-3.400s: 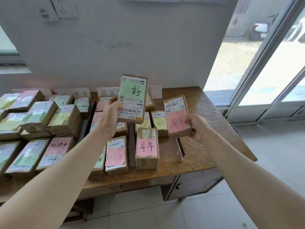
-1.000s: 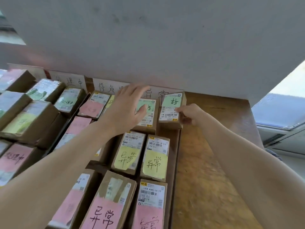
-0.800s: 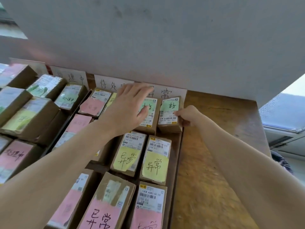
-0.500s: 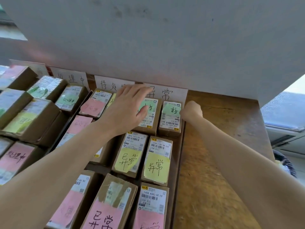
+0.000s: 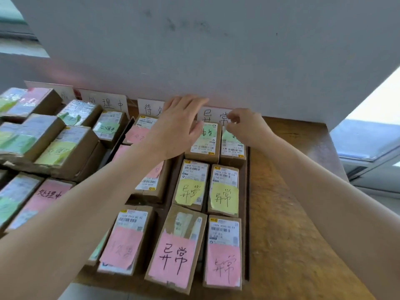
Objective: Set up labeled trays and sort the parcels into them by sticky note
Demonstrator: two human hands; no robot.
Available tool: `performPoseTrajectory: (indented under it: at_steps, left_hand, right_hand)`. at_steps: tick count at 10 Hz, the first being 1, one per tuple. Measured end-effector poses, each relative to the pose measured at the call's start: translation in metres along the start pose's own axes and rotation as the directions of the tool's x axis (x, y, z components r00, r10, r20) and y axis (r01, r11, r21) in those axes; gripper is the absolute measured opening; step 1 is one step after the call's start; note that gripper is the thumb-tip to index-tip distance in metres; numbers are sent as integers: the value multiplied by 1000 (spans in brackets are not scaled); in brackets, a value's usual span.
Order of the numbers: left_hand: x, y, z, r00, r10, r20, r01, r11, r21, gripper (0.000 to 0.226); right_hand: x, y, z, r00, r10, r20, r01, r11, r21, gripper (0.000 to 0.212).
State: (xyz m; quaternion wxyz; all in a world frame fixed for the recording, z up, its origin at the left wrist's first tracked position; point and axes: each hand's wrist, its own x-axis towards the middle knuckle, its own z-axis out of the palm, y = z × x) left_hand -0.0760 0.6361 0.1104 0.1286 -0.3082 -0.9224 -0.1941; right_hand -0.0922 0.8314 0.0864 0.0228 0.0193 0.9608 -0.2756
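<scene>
The step in hand looks like seating two green-note parcels at the far end of the right tray (image 5: 248,202), below the label card (image 5: 214,115) reading 异常. The left hand (image 5: 177,126) lies spread, fingers straight, its thumb by the left green-note parcel (image 5: 204,141). The right hand (image 5: 246,126) hovers curled over the right green-note parcel (image 5: 232,146). Its thumb and forefinger are close together near the card, but whether they pinch anything cannot be told.

Next, both hands probably need to draw back without knocking the propped card.

The left hand hides part of the middle card and the parcels beneath it. The right parcel's note is half covered, and the left trays are cut off and blurred.
</scene>
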Motion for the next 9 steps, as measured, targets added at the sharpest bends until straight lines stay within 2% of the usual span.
performPoseTrajectory:
  at_steps: [1, 2, 3, 4, 5, 6, 7, 8, 9]
  left_hand:
    - [-27, -3, -6, 997, 72, -9, -72, 997, -16, 45]
    - [-66, -5, -7, 988, 154, 16, -153, 987, -52, 45]
    - [-111, -9, 0, 978, 181, 104, -170, 980, -105, 46]
    - [-155, -12, 10, 950, 160, 268, -125, 982, -143, 51]
    - [-187, -9, 19, 889, 80, 451, -6, 987, -162, 59]
    - [-205, -4, 28, 832, -18, 555, 137, 975, -175, 64]
    - [-217, 3, 35, 814, -82, 575, 240, 949, -205, 62]
    - [-227, 12, 42, 815, -119, 568, 270, 944, -189, 61]
    - [-229, 22, 41, 825, -185, 533, 313, 936, -159, 59]
  right_hand:
    - [-41, -17, 7, 997, 44, -60, -46, 999, -23, 39]
    - [-86, -28, 27, 984, 148, -96, -150, 988, -17, 41]
    - [-131, -34, 57, 959, 275, -64, -274, 961, 31, 43]
    - [-172, -31, 89, 910, 414, 23, -415, 910, 9, 50]
    - [-208, -25, 113, 849, 517, 105, -516, 855, -38, 54]
    - [-226, -13, 132, 788, 596, 155, -596, 802, -50, 55]
    - [-229, -6, 145, 763, 621, 178, -632, 775, 6, 51]
    - [-228, 7, 154, 787, 592, 175, -606, 794, 39, 43]
    - [-231, 13, 149, 828, 533, 173, -543, 840, 8, 46]
